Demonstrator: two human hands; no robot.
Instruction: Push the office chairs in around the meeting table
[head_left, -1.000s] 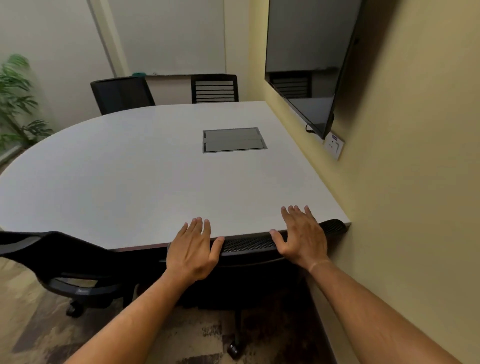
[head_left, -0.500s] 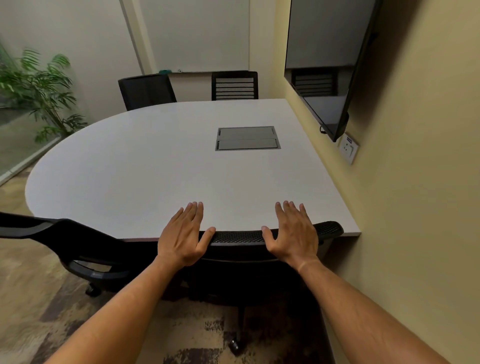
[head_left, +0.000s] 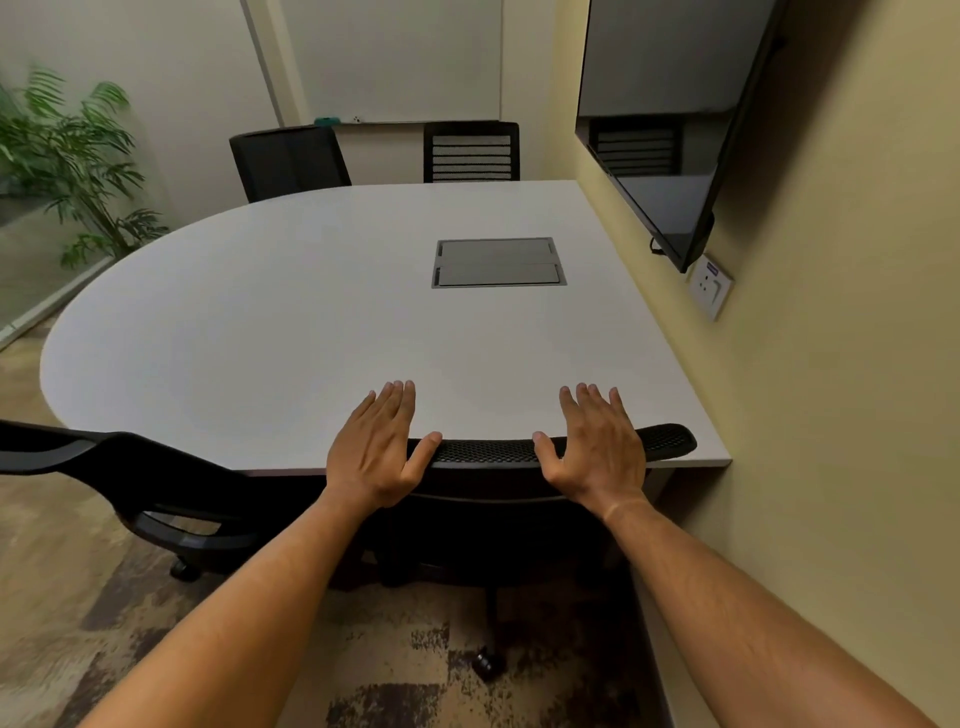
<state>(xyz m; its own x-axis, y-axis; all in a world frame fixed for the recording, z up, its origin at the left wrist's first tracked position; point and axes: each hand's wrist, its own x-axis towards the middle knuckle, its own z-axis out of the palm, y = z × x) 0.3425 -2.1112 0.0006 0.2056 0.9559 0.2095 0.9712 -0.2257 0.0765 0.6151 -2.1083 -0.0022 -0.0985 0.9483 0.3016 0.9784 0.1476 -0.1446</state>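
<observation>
A black mesh office chair (head_left: 488, 451) stands right in front of me, its backrest top against the near edge of the white meeting table (head_left: 291, 322). My left hand (head_left: 376, 447) and my right hand (head_left: 597, 444) lie flat on the top of that backrest, fingers spread and stretched out over the tabletop, thumbs hooked on the near side. A second black chair (head_left: 156, 483) stands to the left, its back by the table's curved edge. Two more black chairs, one (head_left: 288, 161) and another (head_left: 470, 150), stand at the far side.
A yellow wall with a socket (head_left: 711, 286) and a mounted dark screen (head_left: 670, 119) runs close along the right. A grey cable box lid (head_left: 496, 262) is set into the tabletop. A potted plant (head_left: 67, 161) stands far left. Patterned carpet covers the floor.
The view has lifted and turned left, showing more of the plant and floor. Both hands stay on the chair's backrest, fingers now more spread; the chair sits at the table edge as before.
</observation>
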